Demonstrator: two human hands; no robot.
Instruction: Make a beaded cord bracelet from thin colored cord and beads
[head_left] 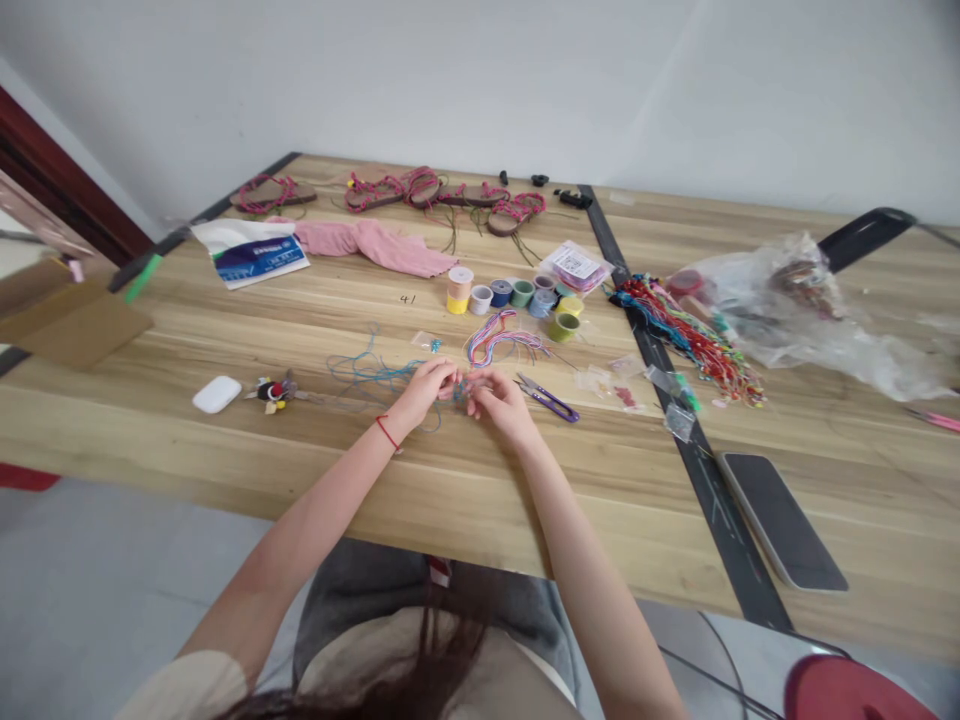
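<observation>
My left hand [427, 388] and my right hand [496, 400] come together just above the wooden table, fingers closed on blue cord [459, 388] between them. Loose ends of this blue cord [375, 372] spread over the wood to the left. A red string bracelet circles my left wrist. Purple-handled thread snips [551, 398] lie right of my right hand. Beyond my hands rest a small bag of blue beads [429, 343] and a bundle of pink, red and blue cords [501, 340]. Fine detail at my fingertips is too small to make out.
Several thread spools [522, 292] stand behind the cords. At right are a heap of coloured cords [694, 345], a plastic bag [810, 310] and a phone [781, 522]. A white case [217, 394] and keychain [275, 391] lie left. Corded sandals [375, 192] line the back.
</observation>
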